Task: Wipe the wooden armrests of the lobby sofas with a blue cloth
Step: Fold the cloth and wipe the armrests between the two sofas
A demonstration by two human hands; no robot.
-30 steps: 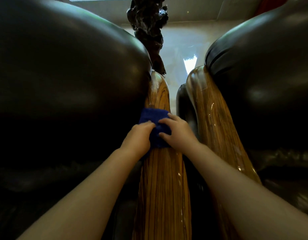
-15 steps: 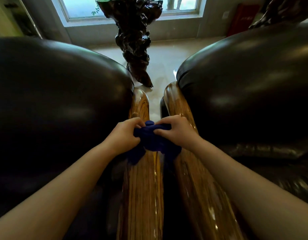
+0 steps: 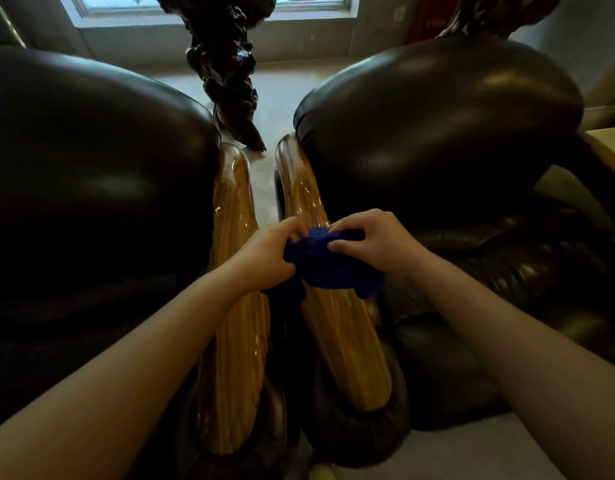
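Observation:
Two glossy wooden armrests run side by side between two dark leather sofas: the left armrest (image 3: 234, 327) and the right armrest (image 3: 344, 341). A crumpled blue cloth (image 3: 330, 265) lies draped across the middle of the right armrest, one corner hanging into the gap between the two. My left hand (image 3: 264, 254) pinches the cloth's left end. My right hand (image 3: 375, 242) grips its right end from above. Both forearms reach in from the bottom of the view.
The left sofa's leather back (image 3: 91, 188) and the right sofa's back (image 3: 437, 133) bulge close on either side. A dark gnarled root sculpture (image 3: 226, 67) stands on the pale floor beyond the armrests, under a window. A narrow gap separates the armrests.
The cloth and both hands have shifted from the left armrest across the gap onto the right armrest. The view has pulled back and up, showing more of both sofas.

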